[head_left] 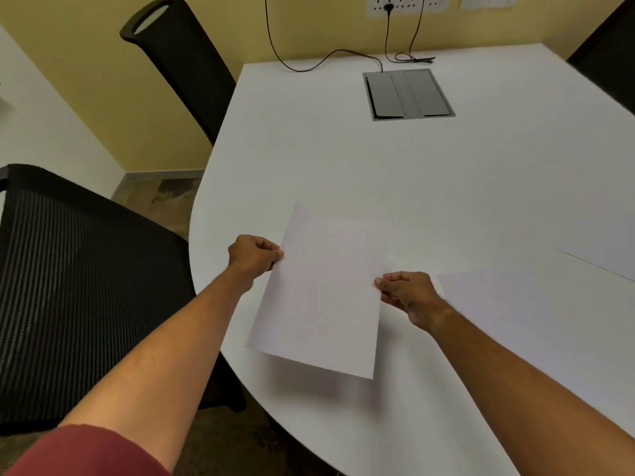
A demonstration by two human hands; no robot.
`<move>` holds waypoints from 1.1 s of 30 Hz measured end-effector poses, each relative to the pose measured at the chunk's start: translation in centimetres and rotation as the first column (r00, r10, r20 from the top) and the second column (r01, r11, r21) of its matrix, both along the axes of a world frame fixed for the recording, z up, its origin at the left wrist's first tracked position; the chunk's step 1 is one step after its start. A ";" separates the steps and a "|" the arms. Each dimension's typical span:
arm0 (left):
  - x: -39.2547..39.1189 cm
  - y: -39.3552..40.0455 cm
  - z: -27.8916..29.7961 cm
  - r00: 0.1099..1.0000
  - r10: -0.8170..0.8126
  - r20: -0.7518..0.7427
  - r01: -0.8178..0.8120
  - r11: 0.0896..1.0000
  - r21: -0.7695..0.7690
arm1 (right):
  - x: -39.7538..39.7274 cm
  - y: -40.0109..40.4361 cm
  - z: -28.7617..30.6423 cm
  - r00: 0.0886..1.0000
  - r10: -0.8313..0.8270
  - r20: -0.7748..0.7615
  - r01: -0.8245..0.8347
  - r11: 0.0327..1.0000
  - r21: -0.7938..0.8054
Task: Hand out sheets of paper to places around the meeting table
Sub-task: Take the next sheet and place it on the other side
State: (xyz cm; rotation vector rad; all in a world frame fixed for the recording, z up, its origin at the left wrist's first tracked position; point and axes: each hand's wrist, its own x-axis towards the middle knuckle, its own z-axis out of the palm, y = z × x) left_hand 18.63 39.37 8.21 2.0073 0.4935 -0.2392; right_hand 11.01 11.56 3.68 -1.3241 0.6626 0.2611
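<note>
A yellow-walled room is framing a white counter [429, 173] whose rounded end is curving toward two black chairs. The left hand [253, 254] is pinching the left edge of a sheet [323, 290] between thumb and curled fingers, and the right hand [405, 294] is pinching the opposite edge, a little nearer the body. The sheet is hanging between them, just above the counter, judging by the shadow under its near edge; its long axis is running away from the person and tilting slightly right, so the far corners are pointing toward the middle of the counter. The near chair [79, 286] is standing just left of the left hand, so the place being served is probably lying on that side, and the left hand is the nearer one to guide the sheet down there. More paper [536, 324] is lying flat to the right, beside the right forearm, with another sheet [608, 262] beyond it. Farther off, a grey cable box [409, 94] is sitting in the counter, a cord [326, 58] is trailing to the wall sockets, and the far chair [182, 60] is standing at the left edge.
</note>
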 end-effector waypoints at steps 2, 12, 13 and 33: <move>2.0 0.5 -0.2 1.000 -0.011 -0.010 0.011 0.999 0.030 | 1.5 0.8 -0.5 1.000 -0.009 -0.022 0.009 1.000 0.001; 11.1 1.9 -1.6 0.987 -0.156 -0.038 0.160 0.977 0.143 | 5.2 4.8 -2.5 0.980 -0.177 -0.095 0.182 0.982 0.050; 11.8 2.0 -1.9 0.984 -0.174 -0.043 0.179 0.973 0.144 | 5.5 5.3 -2.8 0.975 -0.198 -0.104 0.204 0.978 0.050; 21.1 4.3 -10.2 0.916 -0.376 -0.141 0.394 0.909 0.135 | 8.8 12.2 -7.8 0.867 -0.407 -0.287 0.440 0.896 0.061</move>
